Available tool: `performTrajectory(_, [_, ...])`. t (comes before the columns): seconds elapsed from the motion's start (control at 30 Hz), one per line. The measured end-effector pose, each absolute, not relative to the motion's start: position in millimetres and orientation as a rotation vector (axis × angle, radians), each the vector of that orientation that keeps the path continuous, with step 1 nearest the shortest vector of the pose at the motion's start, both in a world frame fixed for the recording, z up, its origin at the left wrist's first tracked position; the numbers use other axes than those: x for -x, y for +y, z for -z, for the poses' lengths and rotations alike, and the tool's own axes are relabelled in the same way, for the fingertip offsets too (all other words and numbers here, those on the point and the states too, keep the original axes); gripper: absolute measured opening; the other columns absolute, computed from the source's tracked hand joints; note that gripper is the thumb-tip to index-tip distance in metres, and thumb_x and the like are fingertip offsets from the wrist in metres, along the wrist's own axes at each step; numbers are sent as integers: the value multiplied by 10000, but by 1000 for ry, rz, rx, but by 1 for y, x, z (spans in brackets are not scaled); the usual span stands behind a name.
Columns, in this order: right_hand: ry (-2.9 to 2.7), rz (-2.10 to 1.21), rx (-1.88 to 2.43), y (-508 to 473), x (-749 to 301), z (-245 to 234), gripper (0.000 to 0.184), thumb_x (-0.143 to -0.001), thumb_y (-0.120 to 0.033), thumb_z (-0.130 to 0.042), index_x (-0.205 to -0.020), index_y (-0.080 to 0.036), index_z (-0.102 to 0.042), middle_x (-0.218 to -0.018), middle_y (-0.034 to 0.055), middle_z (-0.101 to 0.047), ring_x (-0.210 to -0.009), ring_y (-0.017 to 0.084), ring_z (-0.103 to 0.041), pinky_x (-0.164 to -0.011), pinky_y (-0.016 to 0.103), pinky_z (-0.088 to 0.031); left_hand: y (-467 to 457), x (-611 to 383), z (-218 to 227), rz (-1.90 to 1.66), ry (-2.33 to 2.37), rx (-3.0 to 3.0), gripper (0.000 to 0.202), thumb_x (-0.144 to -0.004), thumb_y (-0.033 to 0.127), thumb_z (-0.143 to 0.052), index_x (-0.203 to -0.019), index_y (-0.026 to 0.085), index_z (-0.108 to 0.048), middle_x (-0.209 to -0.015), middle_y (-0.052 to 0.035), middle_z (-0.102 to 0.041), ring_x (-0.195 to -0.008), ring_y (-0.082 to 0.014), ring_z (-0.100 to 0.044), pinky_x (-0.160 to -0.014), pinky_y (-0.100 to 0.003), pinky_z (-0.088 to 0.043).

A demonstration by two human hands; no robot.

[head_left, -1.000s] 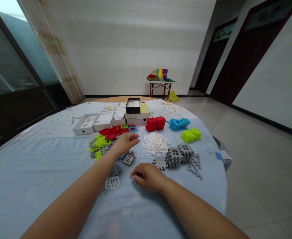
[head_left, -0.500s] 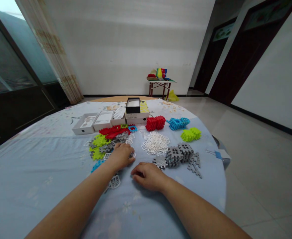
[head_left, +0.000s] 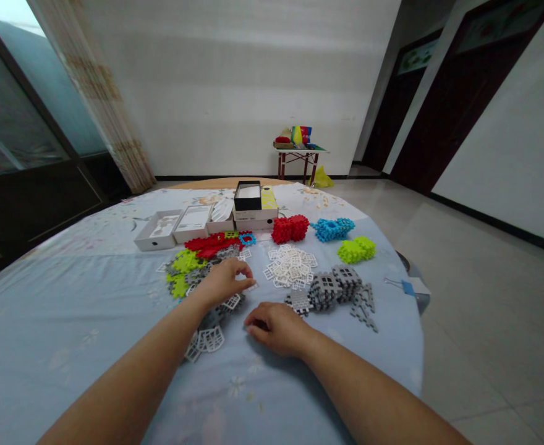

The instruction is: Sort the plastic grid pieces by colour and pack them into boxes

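My left hand [head_left: 228,281] is over the mixed pile of plastic pieces, thumb and fingertips drawn together on a small white lattice piece [head_left: 253,286], mostly hidden. Under and around it lie grey interlocking pieces [head_left: 228,252], lime-green pieces [head_left: 186,261] and loose white lattice pieces [head_left: 211,339]. On the cloth to the right rests my right hand [head_left: 276,327], its fingers curled closed; what they hold, if anything, is hidden. Beyond that hand are a heap of white lattice pieces [head_left: 290,267] and stacked grey square pieces [head_left: 325,292].
Red [head_left: 290,228], blue [head_left: 332,229] and lime-green stacks [head_left: 356,250] stand at the right. Flat red pieces [head_left: 211,245] lie in front of open white boxes [head_left: 158,232]. A black box [head_left: 248,196] sits on other boxes. The round table's cloth [head_left: 91,334] is pale blue.
My left hand has lifted slightly and shifted, its fingertips now pinched with the small white piece. More grey and white pieces show below it. My right hand has stayed in place.
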State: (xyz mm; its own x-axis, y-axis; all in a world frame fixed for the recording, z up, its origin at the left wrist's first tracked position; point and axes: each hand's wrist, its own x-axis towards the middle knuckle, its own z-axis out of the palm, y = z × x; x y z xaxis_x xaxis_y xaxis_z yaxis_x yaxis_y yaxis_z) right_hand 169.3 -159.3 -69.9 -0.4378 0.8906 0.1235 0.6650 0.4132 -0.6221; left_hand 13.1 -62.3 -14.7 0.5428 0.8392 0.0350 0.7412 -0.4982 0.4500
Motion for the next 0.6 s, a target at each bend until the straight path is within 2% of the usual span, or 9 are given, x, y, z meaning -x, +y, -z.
performTrajectory(0.13, [-2231, -699, 1329, -159, -170, 71, 221, -806, -278, -529, -954, -211, -678, -846, 26, -653, -729, 126, -569, -669, 214, -391, -51, -19, 13, -433, 1283, -2263, 300, -700, 465, -569, -726, 176, -645, -648, -1, -599, -608, -146, -519, -549, -256, -363])
performTrajectory(0.3, [-2237, -710, 1333, -160, -170, 70, 228, -807, -277, -532, -968, -205, -678, -856, 31, -653, -726, 127, -566, -667, 217, -389, -40, -45, 25, -460, 1236, -2081, 306, -632, 467, -626, -618, 163, -603, -543, 15, -560, -514, -114, -484, -499, -238, -361])
performTrajectory(0.4, [-2238, -721, 1326, -160, -169, 69, 227, -807, -263, -534, -974, -204, -676, -865, 31, -654, -739, 129, -573, -677, 215, -394, -36, -65, 23, -598, 1214, -1846, 348, -650, 477, -621, -752, 144, -625, -639, -18, -636, -535, -113, -532, -527, -239, -414])
performTrajectory(0.5, [-2244, -729, 1328, -159, -169, 69, 224, -806, -260, -531, -970, -207, -675, -865, 30, -656, -749, 135, -578, -686, 219, -399, -27, -72, 16, -741, 1191, -1717, 444, -695, 486, -592, -953, 126, -625, -820, -74, -698, -661, -141, -613, -603, -256, -464])
performTrajectory(0.6, [-2248, -720, 1337, -159, -169, 69, 233, -809, -277, -529, -979, -212, -674, -867, 31, -657, -751, 139, -579, -690, 224, -402, -12, -60, 12, -778, 1363, -1931, 426, -742, 458, -539, -971, 116, -648, -833, -81, -710, -723, -170, -632, -639, -267, -471])
